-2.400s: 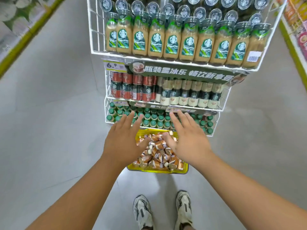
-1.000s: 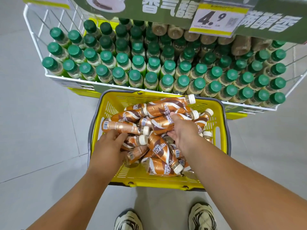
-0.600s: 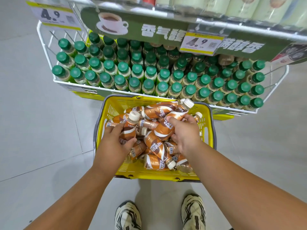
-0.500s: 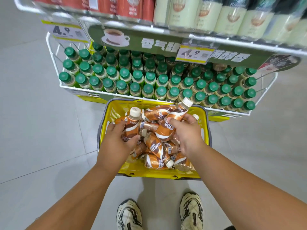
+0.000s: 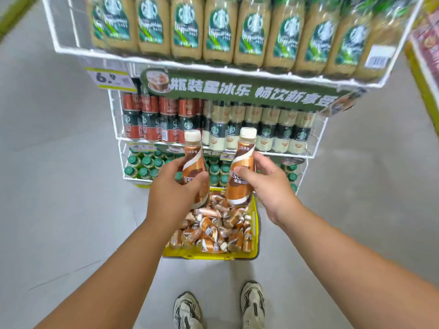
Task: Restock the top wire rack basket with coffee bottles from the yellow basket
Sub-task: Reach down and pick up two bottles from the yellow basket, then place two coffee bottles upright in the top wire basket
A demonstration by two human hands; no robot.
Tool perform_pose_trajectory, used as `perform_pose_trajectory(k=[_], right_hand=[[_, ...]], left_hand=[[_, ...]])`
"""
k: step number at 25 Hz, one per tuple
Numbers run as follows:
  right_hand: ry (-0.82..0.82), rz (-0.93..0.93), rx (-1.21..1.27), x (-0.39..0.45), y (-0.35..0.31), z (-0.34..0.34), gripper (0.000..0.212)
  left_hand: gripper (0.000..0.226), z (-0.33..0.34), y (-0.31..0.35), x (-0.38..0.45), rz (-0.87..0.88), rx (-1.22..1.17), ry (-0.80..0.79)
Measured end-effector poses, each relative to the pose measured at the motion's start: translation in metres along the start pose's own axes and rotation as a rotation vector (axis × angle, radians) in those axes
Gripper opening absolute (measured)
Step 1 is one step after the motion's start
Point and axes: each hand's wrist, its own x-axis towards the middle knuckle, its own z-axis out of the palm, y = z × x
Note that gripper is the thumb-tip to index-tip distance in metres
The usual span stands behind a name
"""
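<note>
While both arms reach up the middle of the frame, each hand holds one brown coffee bottle upright in front of the rack. The left hand (image 5: 174, 186) wraps its fingers and thumb round the lower body of the left bottle (image 5: 193, 162), whose cream cap stands just left of centre. The right hand (image 5: 268, 184) pinches the right bottle (image 5: 242, 172) between thumb in front and fingers behind, the fingers a little spread. The two bottles stand near each other, apart, well above the yellow basket (image 5: 255, 210), which sits on the floor at lower centre, filled with more brown bottles (image 5: 211, 231) lying jumbled. The top wire rack basket (image 5: 61, 47) spans the upper frame, packed with tall green-labelled bottles (image 5: 221, 29). Below it hangs a green sign (image 5: 237, 87), then a tier of cans (image 5: 152, 119) and a tier of green-capped bottles (image 5: 142, 162). Two sneakers (image 5: 187, 309) show at the bottom edge.
</note>
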Motion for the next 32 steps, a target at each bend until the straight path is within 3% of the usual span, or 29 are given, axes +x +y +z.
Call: perform_pose_trajectory(k=[2,6,10,14,17,21,27,32], right_hand=[[-0.011,-0.07,0.0,-0.027,-0.054,-0.008,0.062],[-0.028,-0.208,0.003,-0.079,-0.149,-0.022,0.047],[-0.028,-0.32,0.005,-0.132,-0.228,-0.03,0.047],[-0.02,-0.414,0.005,-0.172,-0.282,-0.038,0.038],[0.025,-0.468,-0.012,-0.198,-0.318,-0.038,0.043],[0.051,-0.518,-0.021,-0.221,-0.357,-0.039,0.03],[0.082,-0.578,0.014,-0.236,-0.401,-0.038,0.03],[0.117,-0.576,0.0,-0.225,-0.43,-0.048,0.034]], left_hand=[[0.055,-0.023,0.05,-0.012,0.037,-0.006,0.003],[0.073,-0.063,0.142,-0.035,0.093,-0.056,0.03],[0.047,-0.107,0.229,-0.066,0.17,-0.122,0.044],[0.059,-0.143,0.296,-0.091,0.271,-0.08,0.084],[0.067,-0.164,0.333,-0.108,0.352,-0.127,0.066],[0.068,-0.186,0.365,-0.115,0.411,-0.146,0.044],[0.034,-0.216,0.41,-0.114,0.439,-0.164,-0.018],[0.048,-0.21,0.441,-0.097,0.452,-0.183,-0.055]])
